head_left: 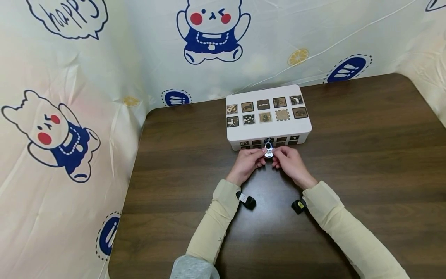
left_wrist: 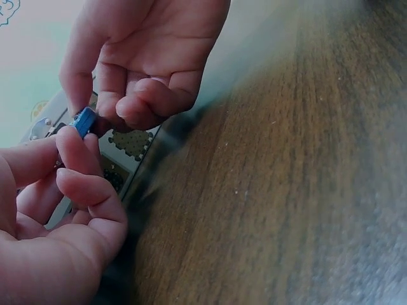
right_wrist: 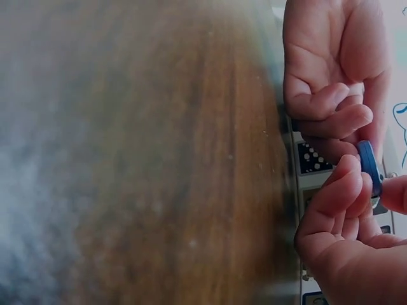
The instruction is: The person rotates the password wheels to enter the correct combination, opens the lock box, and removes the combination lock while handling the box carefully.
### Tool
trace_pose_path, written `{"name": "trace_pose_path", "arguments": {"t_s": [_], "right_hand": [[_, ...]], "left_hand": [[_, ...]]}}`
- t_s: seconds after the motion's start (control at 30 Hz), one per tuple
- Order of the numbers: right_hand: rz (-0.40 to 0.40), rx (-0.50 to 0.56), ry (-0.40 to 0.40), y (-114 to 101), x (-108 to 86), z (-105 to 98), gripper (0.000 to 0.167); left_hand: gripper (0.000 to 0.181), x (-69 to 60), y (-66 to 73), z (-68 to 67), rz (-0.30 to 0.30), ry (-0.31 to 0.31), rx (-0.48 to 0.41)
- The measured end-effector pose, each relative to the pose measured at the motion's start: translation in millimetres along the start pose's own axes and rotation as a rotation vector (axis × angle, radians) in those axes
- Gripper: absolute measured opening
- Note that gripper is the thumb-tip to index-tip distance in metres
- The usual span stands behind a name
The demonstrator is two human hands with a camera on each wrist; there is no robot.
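Observation:
Both hands meet just in front of a white box, pinching a small padlock [head_left: 268,151] from its two sides. The padlock has a silvery face and, in both wrist views, a blue edge [right_wrist: 369,166]. On its left side, my left hand [head_left: 245,164] grips it between thumb and fingertips, the other fingers curled. My right hand [head_left: 292,164] pinches the opposite side in much the same way. The padlock's loop points toward the box, and fingertips cover part of its body. The white box [head_left: 265,133], its top and front bearing dark and tan square pictures, has its lid down.
A dark wooden table [head_left: 181,186] lies under the hands and box. Behind it and on the left hangs a pale cloth [head_left: 139,46] with cartoon figures. Each wrist wears a small black camera [head_left: 249,202].

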State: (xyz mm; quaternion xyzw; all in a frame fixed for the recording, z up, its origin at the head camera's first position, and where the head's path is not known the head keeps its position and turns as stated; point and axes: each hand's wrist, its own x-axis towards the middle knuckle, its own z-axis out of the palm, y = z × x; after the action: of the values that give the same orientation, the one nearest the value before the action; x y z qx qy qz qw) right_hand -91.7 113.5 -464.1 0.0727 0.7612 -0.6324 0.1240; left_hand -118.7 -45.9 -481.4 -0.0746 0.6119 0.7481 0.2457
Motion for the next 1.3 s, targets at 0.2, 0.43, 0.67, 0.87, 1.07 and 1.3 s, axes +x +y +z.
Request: {"name": "trace_pose_path", "arguments": {"t_s": [0.2, 0.43, 0.67, 0.87, 1.07, 1.3], "right_hand": [[-0.017, -0.005, 0.007, -1.6, -0.1, -2.1, 0.028], [-0.016, -0.028, -0.009, 0.4, 1.5, -2.6, 0.028], [0.006, -0.036, -0.021, -2.7, 0.1, -2.4, 0.029], [0.018, -0.036, -0.035, -2.8, -0.4, -2.4, 0.031], [0.012, -0.054, -0.027, -4.7, 0.0, -3.3, 0.030], [0.006, -0.065, -0.017, -3.7, 1.4, -2.8, 0.027]], "left_hand": [[0.030, 0.9, -0.9, 0.9, -0.007, 0.006, 0.013], [0.031, -0.2, 0.2, 2.7, -0.013, 0.016, 0.014], [0.030, -0.3, 0.2, 3.1, -0.008, 0.022, 0.020], [0.030, -1.1, 1.1, 3.2, -0.004, 0.030, 0.027], [0.030, -1.7, 2.9, 3.5, -0.009, 0.031, 0.031], [0.030, -2.2, 2.9, 3.9, -0.012, 0.026, 0.034]]}}
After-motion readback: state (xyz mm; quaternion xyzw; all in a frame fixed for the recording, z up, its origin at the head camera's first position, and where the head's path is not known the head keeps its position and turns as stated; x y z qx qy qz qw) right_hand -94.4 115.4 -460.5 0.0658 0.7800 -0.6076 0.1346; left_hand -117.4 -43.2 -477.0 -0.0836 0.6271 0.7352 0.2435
